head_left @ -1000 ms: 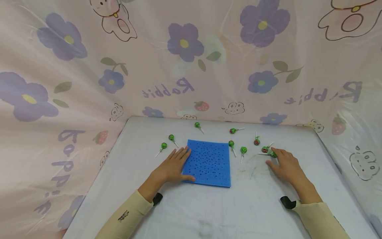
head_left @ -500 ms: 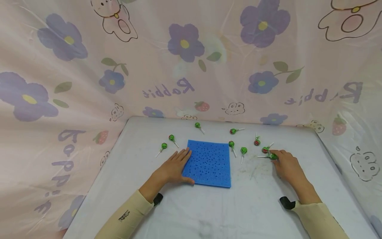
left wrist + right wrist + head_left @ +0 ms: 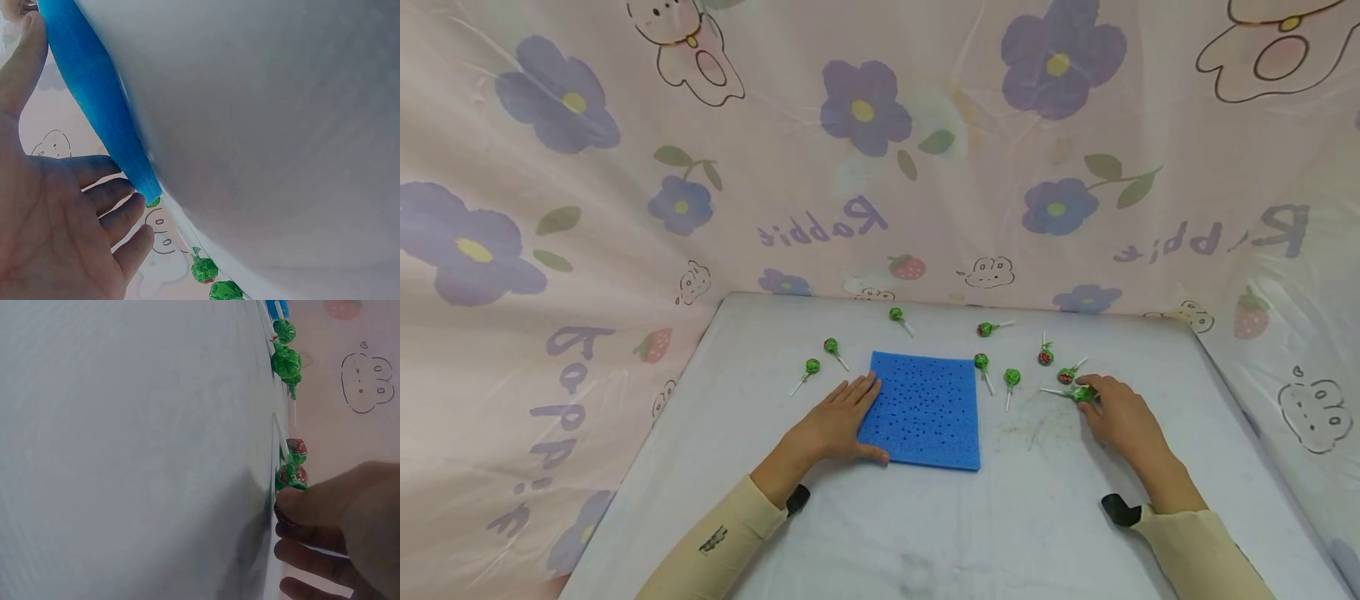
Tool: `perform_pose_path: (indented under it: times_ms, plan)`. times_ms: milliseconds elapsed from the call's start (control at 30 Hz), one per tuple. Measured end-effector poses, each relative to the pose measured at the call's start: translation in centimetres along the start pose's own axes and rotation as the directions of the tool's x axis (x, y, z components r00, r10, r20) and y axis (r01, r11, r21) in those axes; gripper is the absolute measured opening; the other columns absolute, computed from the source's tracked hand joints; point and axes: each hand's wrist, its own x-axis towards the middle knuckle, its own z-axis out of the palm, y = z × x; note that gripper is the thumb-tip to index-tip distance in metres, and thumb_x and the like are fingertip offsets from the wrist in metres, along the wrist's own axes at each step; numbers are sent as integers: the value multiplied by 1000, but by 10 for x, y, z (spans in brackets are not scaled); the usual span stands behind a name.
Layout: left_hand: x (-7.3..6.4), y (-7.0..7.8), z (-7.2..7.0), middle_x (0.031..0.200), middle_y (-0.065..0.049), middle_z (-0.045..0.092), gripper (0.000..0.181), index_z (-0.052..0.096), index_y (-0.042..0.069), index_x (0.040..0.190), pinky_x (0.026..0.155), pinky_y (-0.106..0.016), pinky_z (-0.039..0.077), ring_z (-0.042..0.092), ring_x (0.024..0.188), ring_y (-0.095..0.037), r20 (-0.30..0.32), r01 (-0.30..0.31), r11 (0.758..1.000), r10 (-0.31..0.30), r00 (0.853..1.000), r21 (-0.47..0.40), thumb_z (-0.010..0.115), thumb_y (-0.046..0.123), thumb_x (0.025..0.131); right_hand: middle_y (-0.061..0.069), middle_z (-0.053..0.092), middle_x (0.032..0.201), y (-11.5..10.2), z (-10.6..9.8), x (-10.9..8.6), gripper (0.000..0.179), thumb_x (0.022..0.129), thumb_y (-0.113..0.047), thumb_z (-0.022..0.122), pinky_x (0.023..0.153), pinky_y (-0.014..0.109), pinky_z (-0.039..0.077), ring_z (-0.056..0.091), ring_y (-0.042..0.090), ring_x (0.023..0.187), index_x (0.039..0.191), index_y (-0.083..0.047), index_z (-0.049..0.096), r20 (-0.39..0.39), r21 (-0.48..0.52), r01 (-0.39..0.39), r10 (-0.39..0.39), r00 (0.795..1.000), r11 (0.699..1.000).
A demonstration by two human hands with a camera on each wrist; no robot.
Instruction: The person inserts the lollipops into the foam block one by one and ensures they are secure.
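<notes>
My left hand (image 3: pixel 831 423) rests on the left edge of a blue foam block (image 3: pixel 925 408) dotted with small holes. Its fingers lie straight, the thumb at the near left corner; the left wrist view also shows the palm beside the block's side (image 3: pixel 103 94). To the right, my right hand (image 3: pixel 1126 421) pinches the head of a green-wrapped lollipop (image 3: pixel 1081 394) between thumb and forefinger. The white stick points left. In the right wrist view the thumb (image 3: pixel 297 499) partly hides that head. Just beyond it lies another red-and-green lollipop (image 3: pixel 1066 376).
More lollipops lie on the white tabletop (image 3: pixel 985 533): one (image 3: pixel 1012 377) and another (image 3: pixel 982 362) right of the foam, several farther back, and two at left, one of them a green lollipop (image 3: pixel 812 366). A printed curtain (image 3: pixel 880 167) encloses the back and sides.
My right thumb and forefinger have closed on the lollipop's head. The lollipop has shifted slightly left and toward me, its stick tilting. The left hand and the foam stay in place.
</notes>
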Motion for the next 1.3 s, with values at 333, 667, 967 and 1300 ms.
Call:
perform_pose_path:
  times_ms: [333, 667, 967, 1300]
  plan:
    - [0, 2, -1, 180, -13, 10, 130, 17, 5, 172, 135, -45, 14, 11, 167, -31, -3, 6, 1000, -6, 1000, -17, 77, 77, 82, 27, 67, 113, -16, -7, 2, 36, 95, -2, 78, 82, 60, 55, 66, 41, 99, 127, 7, 65, -73, 112, 45, -37, 997, 993]
    - [1, 3, -1, 180, -14, 9, 131, 15, 4, 172, 135, -45, 15, 9, 167, -31, 7, 7, 1000, -6, 1000, -17, 77, 77, 83, 16, 64, 110, -42, -15, 9, 41, 92, 2, 83, 86, 64, 57, 67, 39, 98, 130, 0, 70, -198, 187, 175, -138, 970, 967]
    - [-1, 7, -3, 180, -16, 9, 129, 16, 2, 172, 134, -46, 17, 11, 167, -32, 17, 13, 999, -13, 1000, -35, 79, 73, 84, 17, 68, 121, -63, -16, 20, 43, 94, 1, 81, 81, 50, 62, 70, 38, 97, 135, -3, 69, -205, 203, 260, -219, 954, 944]
    - [0, 9, -3, 180, -16, 11, 130, 17, 2, 171, 134, -47, 19, 12, 166, -32, 8, 16, 999, -16, 1000, -33, 80, 73, 83, 19, 71, 124, -90, -16, 33, 44, 97, -1, 78, 89, 62, 60, 69, 36, 104, 140, 0, 65, -145, 214, 274, -246, 958, 938]
